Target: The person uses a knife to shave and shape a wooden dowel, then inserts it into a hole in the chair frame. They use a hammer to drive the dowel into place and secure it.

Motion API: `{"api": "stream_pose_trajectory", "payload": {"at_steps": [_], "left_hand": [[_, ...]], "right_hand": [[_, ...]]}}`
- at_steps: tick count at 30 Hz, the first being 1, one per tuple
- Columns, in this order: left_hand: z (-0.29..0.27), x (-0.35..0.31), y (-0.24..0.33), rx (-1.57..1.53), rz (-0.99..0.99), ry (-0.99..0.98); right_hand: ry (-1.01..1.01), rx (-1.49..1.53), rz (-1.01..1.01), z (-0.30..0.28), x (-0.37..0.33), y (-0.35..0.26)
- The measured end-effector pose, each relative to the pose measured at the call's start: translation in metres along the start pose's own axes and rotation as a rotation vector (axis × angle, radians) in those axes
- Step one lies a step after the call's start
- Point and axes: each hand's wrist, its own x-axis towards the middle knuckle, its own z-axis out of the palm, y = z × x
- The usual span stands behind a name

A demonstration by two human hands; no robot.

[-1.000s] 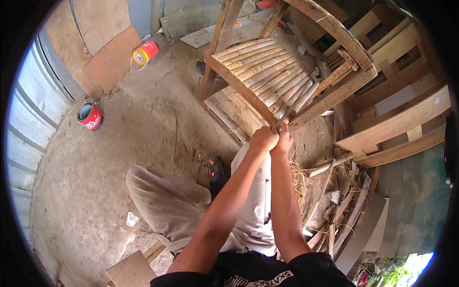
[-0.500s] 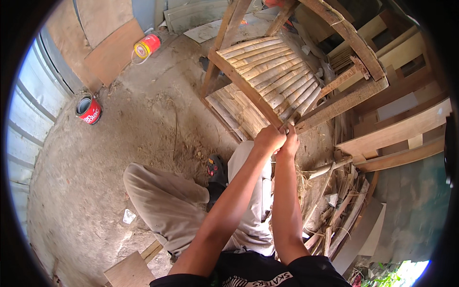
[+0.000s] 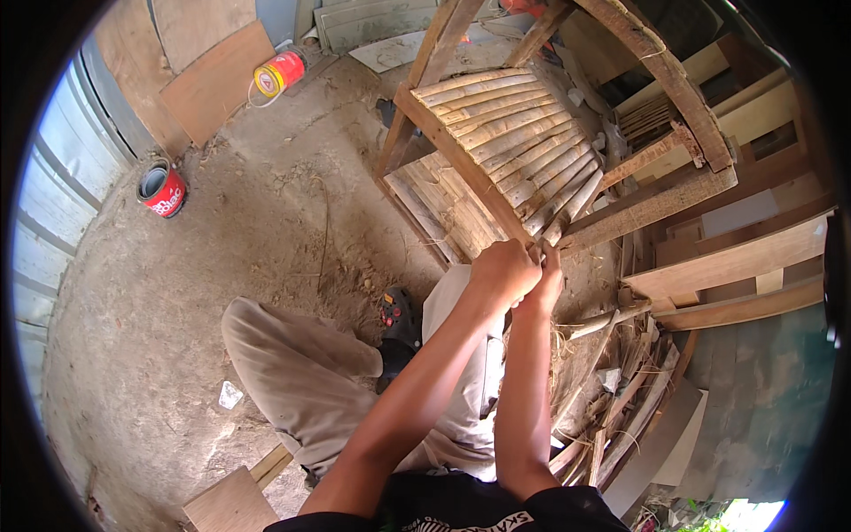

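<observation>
A wooden chair frame [image 3: 461, 162] stands tilted in front of me, with a row of split bamboo slats [image 3: 519, 133] laid across it. At the frame's near corner my left hand [image 3: 507, 273] is closed in a fist. Pressed against it, my right hand [image 3: 548, 275] is closed too, its fingers at the ends of the nearest slats. Whatever is between the fingers is too small and hidden to make out. Below the slats, a lower panel of pale strips [image 3: 443, 199] shows inside the frame.
Two red paint cans lie to the left, one open [image 3: 162, 189] and one on its side [image 3: 280, 73]. Wooden racks [image 3: 727, 257] stand at right. Scrap wood strips [image 3: 634, 399] pile beside my right arm. Plywood sheets [image 3: 217, 84] lean at the back left.
Both hands stay together at the chair's corner, with the fists turned slightly. The whole view has shifted a little, and the chair appears slightly farther right.
</observation>
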Motion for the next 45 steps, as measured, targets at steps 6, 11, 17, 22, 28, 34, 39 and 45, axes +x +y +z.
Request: {"api": "stream_pose_trajectory", "payload": {"at_steps": [6, 11, 17, 22, 28, 34, 39, 45], "left_hand": [[-0.033, -0.02, 0.021, -0.037, 0.024, -0.25], [-0.049, -0.017, 0.033, 0.028, 0.1, -0.378], [-0.052, -0.033, 0.055, 0.075, 0.053, -0.327], [-0.042, -0.039, 0.054, 0.08, 0.042, -0.297], [-0.042, -0.019, 0.047, 0.216, 0.121, -0.379], [-0.041, 0.001, 0.059, 0.419, 0.158, -0.401], [-0.039, 0.01, 0.051, 0.443, 0.207, -0.422], [-0.031, 0.029, 0.027, 0.053, -0.09, -0.317]], "right_hand": [[0.038, -0.034, -0.033, 0.01, -0.032, -0.019], [0.027, -0.093, -0.169, 0.022, -0.04, -0.028], [0.002, -0.086, -0.215, 0.024, -0.04, -0.038], [0.037, -0.193, -0.279, 0.011, -0.038, -0.034], [0.03, -0.207, -0.219, 0.008, -0.016, -0.026], [-0.043, -0.184, -0.347, 0.007, 0.01, -0.019], [-0.034, -0.062, -0.326, 0.012, 0.017, -0.017], [0.005, 0.001, -0.204, 0.023, 0.008, -0.014]]}}
